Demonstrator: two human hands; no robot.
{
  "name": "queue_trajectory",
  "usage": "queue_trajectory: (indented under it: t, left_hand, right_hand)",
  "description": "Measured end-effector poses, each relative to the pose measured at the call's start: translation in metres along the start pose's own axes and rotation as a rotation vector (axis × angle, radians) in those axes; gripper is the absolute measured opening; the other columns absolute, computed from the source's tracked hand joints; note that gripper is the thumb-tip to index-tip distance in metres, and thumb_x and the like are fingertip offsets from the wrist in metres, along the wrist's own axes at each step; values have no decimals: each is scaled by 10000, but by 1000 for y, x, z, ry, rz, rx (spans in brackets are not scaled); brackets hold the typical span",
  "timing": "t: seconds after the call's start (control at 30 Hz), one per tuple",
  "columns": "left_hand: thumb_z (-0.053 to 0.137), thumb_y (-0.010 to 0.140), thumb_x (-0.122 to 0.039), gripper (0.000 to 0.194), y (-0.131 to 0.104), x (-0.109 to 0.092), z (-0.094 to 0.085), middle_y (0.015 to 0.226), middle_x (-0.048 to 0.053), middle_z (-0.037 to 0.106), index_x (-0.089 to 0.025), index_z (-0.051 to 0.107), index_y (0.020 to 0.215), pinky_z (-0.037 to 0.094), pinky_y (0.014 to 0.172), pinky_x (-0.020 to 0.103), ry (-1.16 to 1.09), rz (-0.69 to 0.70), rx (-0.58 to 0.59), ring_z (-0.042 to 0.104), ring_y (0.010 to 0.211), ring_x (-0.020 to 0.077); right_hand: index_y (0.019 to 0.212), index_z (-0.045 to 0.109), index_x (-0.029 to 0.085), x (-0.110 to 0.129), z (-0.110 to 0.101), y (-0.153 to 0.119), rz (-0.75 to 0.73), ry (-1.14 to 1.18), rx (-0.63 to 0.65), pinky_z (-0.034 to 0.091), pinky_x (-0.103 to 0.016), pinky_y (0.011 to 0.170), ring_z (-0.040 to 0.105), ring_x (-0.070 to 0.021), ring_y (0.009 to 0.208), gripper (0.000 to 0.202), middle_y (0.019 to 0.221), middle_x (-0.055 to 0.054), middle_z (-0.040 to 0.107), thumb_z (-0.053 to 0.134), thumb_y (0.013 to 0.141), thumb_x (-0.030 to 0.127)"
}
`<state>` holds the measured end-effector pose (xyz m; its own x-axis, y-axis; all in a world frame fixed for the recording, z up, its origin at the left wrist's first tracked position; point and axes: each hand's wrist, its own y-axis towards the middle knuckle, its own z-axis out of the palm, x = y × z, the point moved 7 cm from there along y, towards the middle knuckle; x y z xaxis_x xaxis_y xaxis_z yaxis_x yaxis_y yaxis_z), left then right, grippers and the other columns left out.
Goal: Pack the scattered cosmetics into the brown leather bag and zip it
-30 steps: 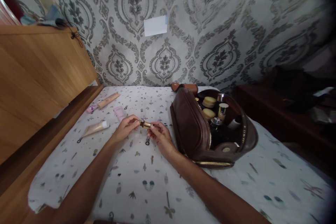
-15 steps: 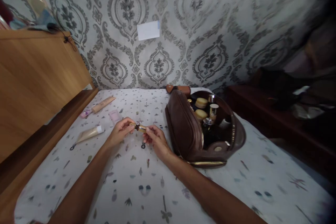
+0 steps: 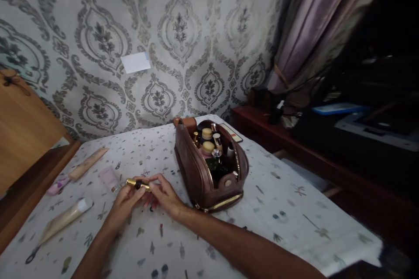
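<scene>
My left hand (image 3: 122, 202) and my right hand (image 3: 167, 196) are close together over the patterned sheet, both closed on a small gold-and-black lipstick tube (image 3: 132, 182). The tube lies nearly level, its gold left end showing above my left fingers, its right end at my right fingertips. To the right of my hands stands an unzipped brown leather toiletry bag (image 3: 193, 174). Inside it are two round yellowish sponges (image 3: 208, 147), a gold-topped bottle (image 3: 196, 138) and several silver-capped bottles (image 3: 217, 139). A pale pink tube (image 3: 109, 177) lies just beyond my left hand.
At left lie a beige squeeze tube (image 3: 63, 219) with a white cap, and a peach tube (image 3: 87, 165). Behind the bag are a brown leather case (image 3: 186, 123) and a flat card-like item (image 3: 232, 132). A wooden panel (image 3: 29, 126) borders the left; a dark red ledge (image 3: 258, 128) the right.
The view has turned right, so the bag and tubes appear further left. The lipstick tube stays in both hands, its gold left end now more exposed above my left fingers.
</scene>
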<state>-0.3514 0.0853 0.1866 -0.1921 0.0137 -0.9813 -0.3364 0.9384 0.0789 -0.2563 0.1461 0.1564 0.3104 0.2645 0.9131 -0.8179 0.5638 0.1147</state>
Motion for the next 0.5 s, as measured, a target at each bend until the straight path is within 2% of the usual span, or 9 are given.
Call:
queue_trajectory:
  t: [0.07, 0.13, 0.23, 0.37, 0.5]
  left_hand:
    - [637, 851, -535, 368, -1, -6, -2, 827, 27, 654, -209, 643, 1022, 535, 693, 317, 51, 20, -27, 612, 720, 193]
    - [617, 865, -529, 356, -2, -15, -4, 923, 49, 676, -202, 642, 1004, 550, 782, 329, 139, 65, -59, 648, 860, 223]
    - [550, 899, -513, 369, -5, -22, -3, 1033, 91, 699, -179, 640, 1027, 542, 897, 374, 308, 133, -55, 660, 982, 254]
    - [514, 873, -535, 449, -10, -21, -1, 972, 122, 735, -155, 638, 1078, 574, 831, 426, 520, 249, -84, 698, 899, 291]
    - [513, 887, -452, 316, -14, -32, 6, 904, 101, 739, -177, 640, 976, 596, 737, 372, 606, 373, -91, 716, 831, 268]
  right_hand:
    - [1050, 485, 254, 9, -1, -4, -63, -220, -42, 431, -245, 506, 578, -150, 591, 449, 754, 21, 611, 544, 867, 659]
    - [1060, 530, 226, 28, -2, -12, -196, -501, -133, 491, -294, 673, 598, -175, 762, 265, 858, -17, 606, 517, 941, 463]
    - [1126, 578, 193, 56, 6, -24, -323, -766, -199, 477, -341, 878, 581, -194, 962, 205, 1031, -61, 598, 517, 950, 280]
    - [1197, 606, 209, 75, 22, -27, -322, -837, -95, 488, -274, 831, 589, -165, 906, 297, 1036, -35, 595, 628, 902, 228]
    - [1084, 667, 207, 91, 24, -23, -283, -863, -80, 478, -234, 797, 586, -140, 832, 202, 931, -2, 594, 666, 882, 197]
